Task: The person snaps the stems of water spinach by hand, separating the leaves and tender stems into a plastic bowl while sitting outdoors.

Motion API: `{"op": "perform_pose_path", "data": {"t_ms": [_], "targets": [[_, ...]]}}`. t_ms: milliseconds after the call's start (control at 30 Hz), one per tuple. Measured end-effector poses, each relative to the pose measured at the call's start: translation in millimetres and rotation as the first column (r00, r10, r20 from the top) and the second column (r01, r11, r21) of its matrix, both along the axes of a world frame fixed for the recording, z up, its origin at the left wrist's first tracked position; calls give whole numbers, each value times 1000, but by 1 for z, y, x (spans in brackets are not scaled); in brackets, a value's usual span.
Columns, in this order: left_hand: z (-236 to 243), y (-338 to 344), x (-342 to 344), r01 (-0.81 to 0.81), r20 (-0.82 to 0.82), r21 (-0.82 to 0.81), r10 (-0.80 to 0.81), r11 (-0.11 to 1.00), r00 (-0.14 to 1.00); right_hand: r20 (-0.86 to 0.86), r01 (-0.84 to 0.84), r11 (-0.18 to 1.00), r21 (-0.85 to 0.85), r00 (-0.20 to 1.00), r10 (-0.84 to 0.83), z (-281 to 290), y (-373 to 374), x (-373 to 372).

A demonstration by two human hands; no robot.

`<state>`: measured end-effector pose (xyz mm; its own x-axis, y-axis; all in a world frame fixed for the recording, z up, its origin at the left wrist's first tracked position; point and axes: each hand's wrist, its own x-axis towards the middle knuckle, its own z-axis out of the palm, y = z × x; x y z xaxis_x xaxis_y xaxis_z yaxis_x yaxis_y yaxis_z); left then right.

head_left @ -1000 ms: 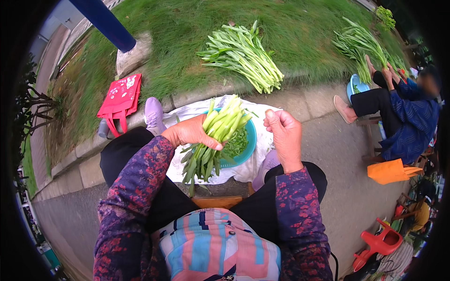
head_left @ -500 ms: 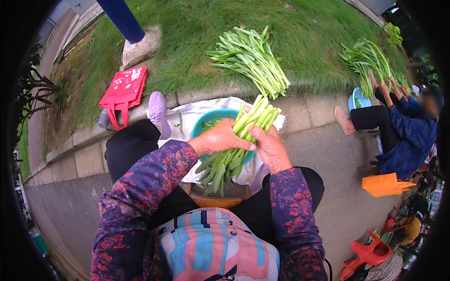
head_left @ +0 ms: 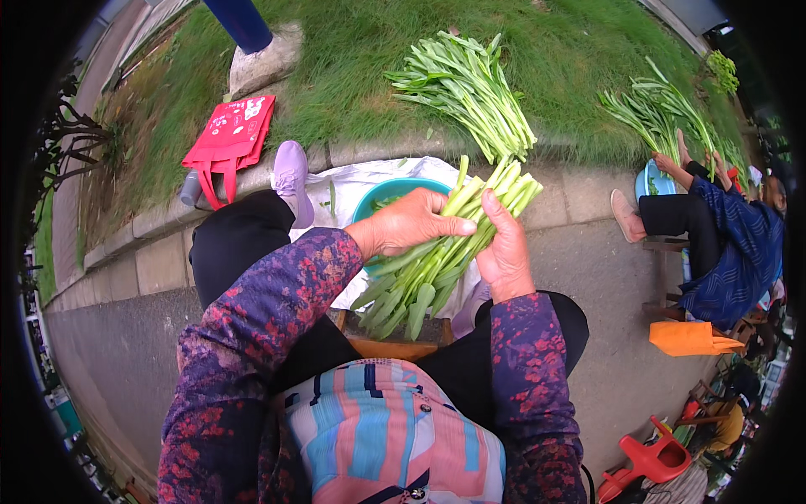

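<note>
Over my lap I hold a bunch of water spinach (head_left: 442, 262), with its pale cut stems pointing away from me and to the right. Its long green leaves hang toward my lap. My left hand (head_left: 410, 222) closes round the stems from the left, thumb across the top. From the right, my right hand (head_left: 506, 254) grips the same bunch, thumb up along the stems. Beyond and partly beneath the bunch stands a turquoise basin (head_left: 367, 207) with some green pieces inside. A larger heap of water spinach (head_left: 472, 94) lies past it on the grass and kerb.
A white sheet (head_left: 323, 186) lies under the basin. To the left, a red bag (head_left: 228, 143) and a dark bottle (head_left: 191, 188) rest by the kerb, below a blue post (head_left: 241, 23). On the right, a seated person (head_left: 739, 244) handles greens over a blue basin (head_left: 653, 181). An orange bag (head_left: 690, 338) is nearby.
Both hands have shifted a little to the right with the bunch. Its stems now spread more loosely and lean farther right. The seated person on the right has bent forward.
</note>
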<state>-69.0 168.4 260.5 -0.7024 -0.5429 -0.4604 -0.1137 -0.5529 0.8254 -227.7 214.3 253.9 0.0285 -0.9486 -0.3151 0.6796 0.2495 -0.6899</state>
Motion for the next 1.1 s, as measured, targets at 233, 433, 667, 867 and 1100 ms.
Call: {"op": "perform_pose_path", "data": {"t_ms": [233,433,667,867,1100], "targets": [[7,2,-3,-137,-119,-51,130,989,984,0,-20,999,-44,1000,20,-2,0,-6],[-2,-2,3,-290,-31,-107,288,951,957,16,80,994,74,997,-82,-1,-4,-7],[-4,-20,14,-335,-43,-149,332,931,942,-126,23,1000,-2,992,-23,1,-5,-22],[-4,-24,14,-344,-108,-22,340,939,934,-218,11,1000,25,976,-5,0,-3,-16],[-2,-14,1,-285,-252,202,331,937,909,-303,-47,999,-11,952,41,3,-1,5]]}}
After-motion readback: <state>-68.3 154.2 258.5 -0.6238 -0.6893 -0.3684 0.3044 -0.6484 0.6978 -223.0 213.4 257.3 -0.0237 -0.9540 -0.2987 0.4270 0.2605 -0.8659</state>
